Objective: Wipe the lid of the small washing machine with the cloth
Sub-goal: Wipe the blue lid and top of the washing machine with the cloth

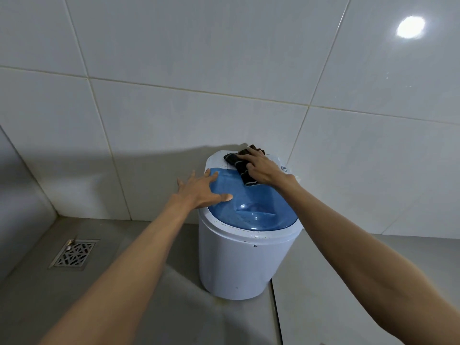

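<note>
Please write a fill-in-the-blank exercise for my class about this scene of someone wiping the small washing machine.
1. The right hand holds a dark striped cloth at the far end of the ____ translucent plastic lid.
2. The left hand rests on that lid and holds ____.
3. The lid tops a small ____ plastic washing machine.
4. The square metal floor drain lies on the person's ____ side.
Missing words: blue; nothing; white; left.
</note>
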